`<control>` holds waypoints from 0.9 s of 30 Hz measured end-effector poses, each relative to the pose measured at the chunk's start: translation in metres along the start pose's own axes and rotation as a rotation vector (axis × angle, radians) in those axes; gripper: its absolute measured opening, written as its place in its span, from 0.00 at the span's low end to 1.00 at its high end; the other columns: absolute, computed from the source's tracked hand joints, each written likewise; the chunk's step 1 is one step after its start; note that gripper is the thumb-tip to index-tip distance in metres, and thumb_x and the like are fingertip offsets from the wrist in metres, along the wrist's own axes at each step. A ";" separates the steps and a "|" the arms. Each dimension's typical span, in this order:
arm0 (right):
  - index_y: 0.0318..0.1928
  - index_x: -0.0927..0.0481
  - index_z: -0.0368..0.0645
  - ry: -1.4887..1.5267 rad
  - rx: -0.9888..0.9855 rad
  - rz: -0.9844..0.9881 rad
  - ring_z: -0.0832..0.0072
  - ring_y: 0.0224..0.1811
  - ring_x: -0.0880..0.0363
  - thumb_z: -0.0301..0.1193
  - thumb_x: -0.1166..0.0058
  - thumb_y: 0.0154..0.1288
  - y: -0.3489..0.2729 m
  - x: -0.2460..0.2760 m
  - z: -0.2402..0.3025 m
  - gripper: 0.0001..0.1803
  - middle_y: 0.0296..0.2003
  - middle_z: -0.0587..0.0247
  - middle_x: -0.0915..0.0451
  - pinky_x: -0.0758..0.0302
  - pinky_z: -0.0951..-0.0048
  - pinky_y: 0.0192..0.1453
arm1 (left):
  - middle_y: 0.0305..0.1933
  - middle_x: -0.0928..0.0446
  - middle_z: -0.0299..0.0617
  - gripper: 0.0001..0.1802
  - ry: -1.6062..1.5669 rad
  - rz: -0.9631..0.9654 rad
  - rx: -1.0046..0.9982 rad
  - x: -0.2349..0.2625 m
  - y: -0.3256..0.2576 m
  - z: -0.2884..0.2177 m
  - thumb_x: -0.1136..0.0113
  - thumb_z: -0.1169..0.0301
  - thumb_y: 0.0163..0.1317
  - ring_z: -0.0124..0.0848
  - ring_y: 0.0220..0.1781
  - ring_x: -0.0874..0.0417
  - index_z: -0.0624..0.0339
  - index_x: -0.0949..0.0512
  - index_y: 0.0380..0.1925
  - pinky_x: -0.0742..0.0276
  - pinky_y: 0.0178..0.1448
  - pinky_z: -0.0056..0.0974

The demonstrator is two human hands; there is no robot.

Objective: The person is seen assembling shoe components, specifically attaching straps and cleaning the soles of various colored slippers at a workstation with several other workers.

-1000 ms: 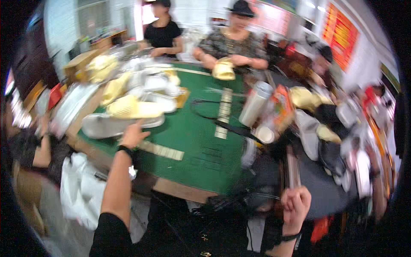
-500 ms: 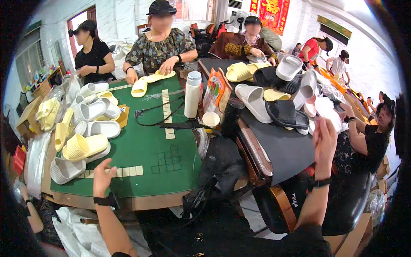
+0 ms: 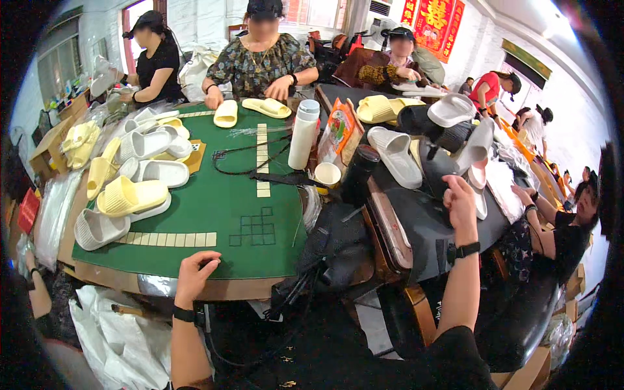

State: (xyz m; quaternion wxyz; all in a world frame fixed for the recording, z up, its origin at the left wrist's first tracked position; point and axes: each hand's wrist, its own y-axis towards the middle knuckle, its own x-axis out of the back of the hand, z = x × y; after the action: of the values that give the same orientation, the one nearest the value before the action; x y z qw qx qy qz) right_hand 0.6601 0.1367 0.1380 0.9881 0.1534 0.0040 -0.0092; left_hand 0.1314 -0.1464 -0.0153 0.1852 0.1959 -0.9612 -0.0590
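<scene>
My left hand (image 3: 196,274) hovers at the near edge of the green-topped table (image 3: 188,260), fingers loosely bent and apart with nothing in them. Closest to it is a row of cream tiles (image 3: 170,239). At the right-hand table, my right hand (image 3: 461,200) has its fingers closed at the near end of a black slipper (image 3: 437,168), which is blurred and tilted. Beside that slipper lie a grey slipper (image 3: 395,157) on its left and a pink one (image 3: 478,170) on its right.
Grey and yellow slippers pile up at the left, including a yellow one (image 3: 132,195). Between the tables stand a white bottle (image 3: 303,140), a paper cup (image 3: 327,173) and a dark flask (image 3: 359,170). A black bag (image 3: 335,240) hangs there. Co-workers sit around.
My right hand has moved left to the black slipper, which has turned and tilted. My left hand has shifted right, its fingers more curled. Across the table, two yellow slippers now lie apart.
</scene>
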 end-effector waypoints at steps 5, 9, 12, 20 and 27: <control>0.45 0.21 0.35 0.364 0.126 -0.101 0.85 0.12 0.45 0.33 0.50 0.75 -0.027 0.019 0.048 0.12 0.14 0.73 0.36 0.52 0.79 0.16 | 0.39 0.18 0.38 0.09 -0.230 -0.047 0.046 0.003 0.000 0.002 0.40 0.76 0.64 0.25 0.43 0.19 0.68 0.19 0.43 0.25 0.50 0.31; 0.46 0.21 0.34 0.286 0.283 -0.091 0.86 0.11 0.46 0.33 0.51 0.75 -0.039 0.018 0.084 0.13 0.12 0.73 0.36 0.53 0.80 0.15 | 0.39 0.18 0.38 0.09 -0.285 -0.096 0.062 0.006 0.002 0.006 0.41 0.77 0.64 0.25 0.43 0.20 0.69 0.19 0.43 0.26 0.51 0.31; 0.47 0.22 0.33 0.247 0.302 -0.108 0.87 0.11 0.46 0.32 0.52 0.75 -0.043 0.006 0.103 0.13 0.13 0.73 0.35 0.55 0.80 0.15 | 0.40 0.18 0.39 0.09 -0.299 -0.115 0.017 0.008 0.000 0.012 0.41 0.76 0.65 0.25 0.43 0.20 0.69 0.19 0.43 0.25 0.52 0.31; 0.52 0.23 0.33 0.435 0.318 0.526 0.84 0.19 0.31 0.29 0.53 0.74 -0.083 -0.051 0.149 0.14 0.24 0.68 0.26 0.35 0.84 0.23 | 0.42 0.17 0.38 0.10 -0.231 -0.128 0.009 0.009 -0.003 0.006 0.37 0.71 0.64 0.27 0.47 0.19 0.67 0.17 0.41 0.24 0.55 0.33; 0.42 0.25 0.31 0.039 0.436 0.110 0.69 0.46 0.30 0.25 0.58 0.71 -0.094 -0.138 0.097 0.09 0.42 0.57 0.26 0.34 0.71 0.56 | 0.38 0.18 0.36 0.13 -0.355 -0.152 0.014 0.011 -0.008 0.002 0.39 0.69 0.67 0.22 0.44 0.21 0.66 0.18 0.45 0.25 0.50 0.30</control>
State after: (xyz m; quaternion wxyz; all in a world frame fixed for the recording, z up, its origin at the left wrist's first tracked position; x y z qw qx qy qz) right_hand 0.5208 0.0197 0.2035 0.9304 0.3634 0.0128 0.0469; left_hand 0.1245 -0.1582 -0.0147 0.0065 0.2556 -0.9616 -0.0999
